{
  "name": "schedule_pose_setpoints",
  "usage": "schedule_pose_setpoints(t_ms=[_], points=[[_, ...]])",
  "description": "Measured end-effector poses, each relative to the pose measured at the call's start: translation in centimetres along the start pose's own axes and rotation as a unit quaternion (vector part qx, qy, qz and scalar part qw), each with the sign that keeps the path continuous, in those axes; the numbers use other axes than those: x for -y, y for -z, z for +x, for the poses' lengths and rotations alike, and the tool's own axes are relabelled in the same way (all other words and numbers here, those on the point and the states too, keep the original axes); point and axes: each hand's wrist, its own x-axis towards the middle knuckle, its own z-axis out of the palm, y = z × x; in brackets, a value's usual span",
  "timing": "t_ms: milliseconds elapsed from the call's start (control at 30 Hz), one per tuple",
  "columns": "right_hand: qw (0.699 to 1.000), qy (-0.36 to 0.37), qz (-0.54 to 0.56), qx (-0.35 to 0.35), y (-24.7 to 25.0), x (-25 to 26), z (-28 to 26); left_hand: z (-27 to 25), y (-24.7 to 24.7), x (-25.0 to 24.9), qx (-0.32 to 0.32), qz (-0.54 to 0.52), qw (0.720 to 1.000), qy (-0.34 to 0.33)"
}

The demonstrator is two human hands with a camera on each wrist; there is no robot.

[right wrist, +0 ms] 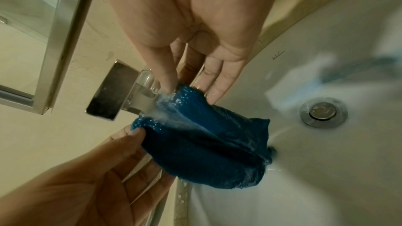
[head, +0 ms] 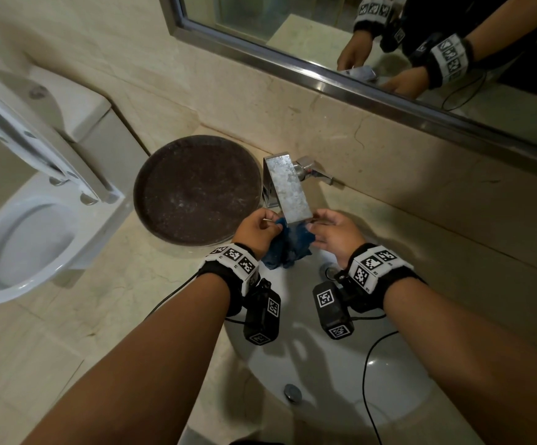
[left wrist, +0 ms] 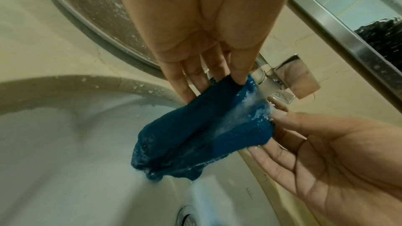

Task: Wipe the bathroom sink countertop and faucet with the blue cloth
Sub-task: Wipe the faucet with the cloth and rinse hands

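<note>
Here, both hands hold the blue cloth [head: 288, 247] under the spout of the faucet [head: 288, 187], above the rear edge of the white sink [head: 334, 374]. The left hand [head: 255, 231] pinches one end of the cloth between thumb and fingertips [left wrist: 239, 76]; the right hand [head: 332, 232] pinches the opposite end in the same way, with its fingers [right wrist: 167, 82] only lightly bent. The cloth sags between the two grips into a loose, bunched fold that hangs down toward the basin wall. In the wrist views, water runs from the spout onto the upper face of the cloth and streams off its lower end into the sink. The faucet is a flat, rectangular chrome spout rising from the back edge of the counter [head: 138, 284], with a lever handle [head: 316, 175] on its right side. The sink drain [head: 292, 392] lies near the front of the basin. To the left of the faucet, at the rear of the counter, sits a round dark tray [head: 196, 191] speckled with droplets. A toilet [head: 23, 248] stands beyond the counter's left edge, and a metal-framed mirror [head: 308, 72] runs along the wall above, reflecting both wrists.
</note>
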Motion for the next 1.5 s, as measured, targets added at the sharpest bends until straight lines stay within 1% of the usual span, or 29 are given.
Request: schedule_pose_setpoints(t_ms=[167, 333, 500, 867, 1100, 1500], points=[[1.000, 0.004, -0.004, -0.006, 0.2, 0.1, -0.1, -0.1, -0.2, 0.1, -0.001, 0.001, 1.000, -0.003], [1.000, 0.018, 0.025, -0.005, 0.4, 0.7, -0.5, -0.2, -0.5, -0.3, 0.003, -0.009, 1.000, -0.012], [0.999, 0.026, 0.027, -0.013, 0.6, 0.8, -0.5, -0.1, -0.7, -0.3, 0.007, -0.009, 1.000, -0.019], [0.999, 0.031, 0.018, -0.010, 1.2, 0.7, -0.5, -0.2, -1.2, -0.5, 0.019, -0.024, 1.000, 0.007], [0.999, 0.032, 0.013, -0.016, 1.3, 0.4, -0.4, -0.4, -1.4, -0.6, 0.025, -0.034, 0.999, 0.011], [0.999, 0.037, 0.032, -0.017, 0.7, 0.7, -0.7, -0.4, -1.0, -0.3, 0.005, -0.040, 0.999, -0.011]])
